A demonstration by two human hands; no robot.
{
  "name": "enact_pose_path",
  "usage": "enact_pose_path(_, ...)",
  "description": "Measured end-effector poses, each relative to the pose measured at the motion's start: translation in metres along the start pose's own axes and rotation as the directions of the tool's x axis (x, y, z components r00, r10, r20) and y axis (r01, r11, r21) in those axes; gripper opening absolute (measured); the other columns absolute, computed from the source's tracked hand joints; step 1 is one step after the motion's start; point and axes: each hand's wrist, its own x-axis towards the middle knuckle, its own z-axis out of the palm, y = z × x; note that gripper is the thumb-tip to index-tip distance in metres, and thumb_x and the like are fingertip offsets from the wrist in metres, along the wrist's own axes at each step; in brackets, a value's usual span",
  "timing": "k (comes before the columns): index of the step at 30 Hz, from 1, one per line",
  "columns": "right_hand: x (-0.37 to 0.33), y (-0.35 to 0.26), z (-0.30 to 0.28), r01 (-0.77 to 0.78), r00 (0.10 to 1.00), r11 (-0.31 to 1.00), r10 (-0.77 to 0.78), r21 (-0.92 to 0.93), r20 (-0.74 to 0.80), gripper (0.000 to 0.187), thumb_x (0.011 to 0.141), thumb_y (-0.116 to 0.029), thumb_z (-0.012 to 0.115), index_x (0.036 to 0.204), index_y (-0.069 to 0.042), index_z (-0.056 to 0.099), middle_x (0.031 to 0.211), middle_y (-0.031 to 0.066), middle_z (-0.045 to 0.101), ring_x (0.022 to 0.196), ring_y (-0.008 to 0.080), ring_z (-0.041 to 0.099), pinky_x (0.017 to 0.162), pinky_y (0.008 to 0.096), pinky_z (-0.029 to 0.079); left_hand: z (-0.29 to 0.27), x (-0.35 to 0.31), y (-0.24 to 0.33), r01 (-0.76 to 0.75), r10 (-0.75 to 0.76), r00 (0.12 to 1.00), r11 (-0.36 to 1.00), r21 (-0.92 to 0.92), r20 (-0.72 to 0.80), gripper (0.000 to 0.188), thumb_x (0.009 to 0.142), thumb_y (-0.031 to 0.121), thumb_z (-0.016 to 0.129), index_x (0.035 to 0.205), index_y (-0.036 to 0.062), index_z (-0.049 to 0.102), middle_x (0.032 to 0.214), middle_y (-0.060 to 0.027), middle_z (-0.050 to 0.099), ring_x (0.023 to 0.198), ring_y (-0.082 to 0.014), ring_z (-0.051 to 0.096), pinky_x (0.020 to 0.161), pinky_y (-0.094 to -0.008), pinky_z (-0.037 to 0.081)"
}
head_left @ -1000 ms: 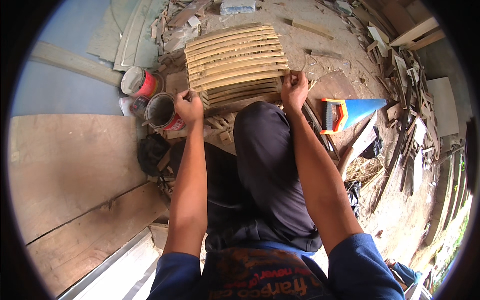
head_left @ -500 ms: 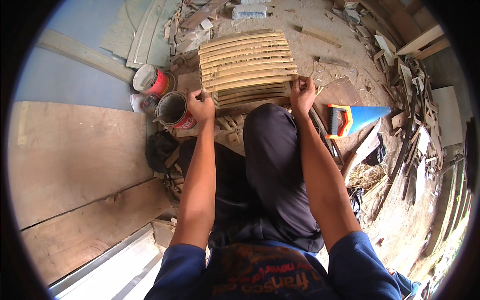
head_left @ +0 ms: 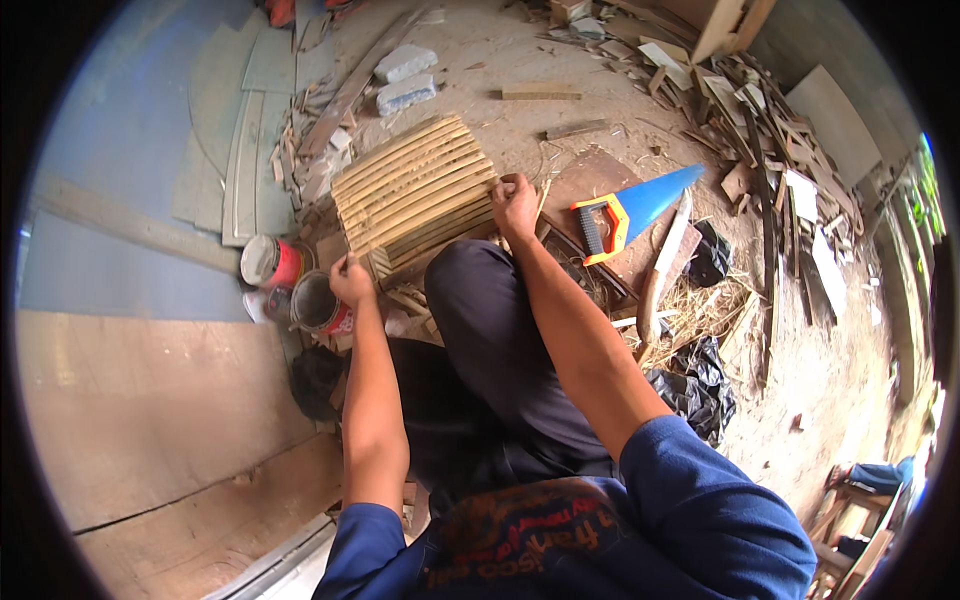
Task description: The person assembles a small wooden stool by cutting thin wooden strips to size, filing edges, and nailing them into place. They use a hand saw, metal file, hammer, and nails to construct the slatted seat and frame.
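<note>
In front of my raised knee is a slatted bamboo panel, its pale strips laid side by side with narrow gaps. More slats show beneath its near edge, so it seems to sit on a slatted frame or box. My left hand pinches the near left corner with its fingers closed. On the right edge, my right hand is closed too, fingertips at the ends of the strips. Whatever lies inside the fingers is mostly hidden.
A handsaw with a blue blade and orange-black handle lies to the right, by straw and a black plastic bag. Paint cans stand left. Wood scraps pile at far right; two pale blocks lie behind the panel.
My view has turned, so the panel now appears slanted and further left. Both hands remain at its corners. The saw seems to have shifted left only with the view.
</note>
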Motion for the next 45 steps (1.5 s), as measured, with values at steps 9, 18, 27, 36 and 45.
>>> enact_pose_path(9,-0.029,-0.046,-0.096,0.158,0.938,0.980,-0.110,0.121,-0.328,0.036,0.094,-0.014,0.065,0.122,0.003,0.053,0.108,0.0244,0.057,0.097,0.0350,0.059,0.085,0.0449,0.049,0.024,0.000,0.098,0.097,0.012,0.966,0.909,-0.405,0.257,0.013,0.091,0.005,0.063,0.103,0.0008,0.062,0.094,-0.0077,0.062,0.083,-0.0165,0.057,0.077,-0.0348,0.048)
enact_pose_path(18,-0.149,0.013,-0.300,0.062,0.878,0.979,0.038,0.193,-0.478,0.015,0.098,-0.011,0.064,0.107,0.000,0.064,0.093,0.0117,0.070,0.082,0.0185,0.068,0.073,0.0313,0.054,0.103,-0.292,0.291,0.220,0.348,0.137,0.902,-0.371,0.928,0.020,0.101,0.020,0.061,0.109,0.0020,0.067,0.086,-0.0018,0.064,0.078,-0.0086,0.060,0.073,-0.0262,0.050)
enact_pose_path(27,-0.181,0.187,-0.365,-0.441,0.744,0.896,0.400,0.055,-0.535,0.023,0.094,-0.019,0.071,0.100,0.003,0.068,0.085,0.0106,0.072,0.077,0.0137,0.067,0.073,0.0295,0.054,0.196,-0.413,0.250,-0.495,0.215,-0.423,0.759,-0.423,0.881,0.028,0.093,0.027,0.068,0.102,0.0003,0.071,0.086,-0.0146,0.073,0.075,-0.0214,0.069,0.071,-0.0346,0.053)
enact_pose_path(36,-0.021,0.293,-0.373,-0.175,0.832,0.958,0.022,-0.225,-0.554,0.014,0.092,-0.010,0.067,0.099,0.003,0.069,0.093,0.0198,0.071,0.086,0.0300,0.071,0.080,0.0387,0.055,0.272,-0.414,0.208,-0.300,0.284,-0.264,0.884,-0.358,0.922,0.019,0.097,0.018,0.065,0.099,0.0003,0.070,0.080,-0.0010,0.068,0.076,-0.0066,0.062,0.070,-0.0245,0.049)
enact_pose_path(45,0.047,0.368,-0.378,-0.452,0.884,0.742,0.300,-0.495,-0.358,0.013,0.079,-0.010,0.066,0.080,0.001,0.072,0.087,0.0278,0.070,0.087,0.0453,0.069,0.081,0.0507,0.056,0.280,-0.414,0.211,-0.265,0.211,-0.231,0.926,-0.270,0.950,0.020,0.099,0.020,0.064,0.099,0.0015,0.070,0.082,-0.0003,0.069,0.077,-0.0062,0.062,0.071,-0.0239,0.049)
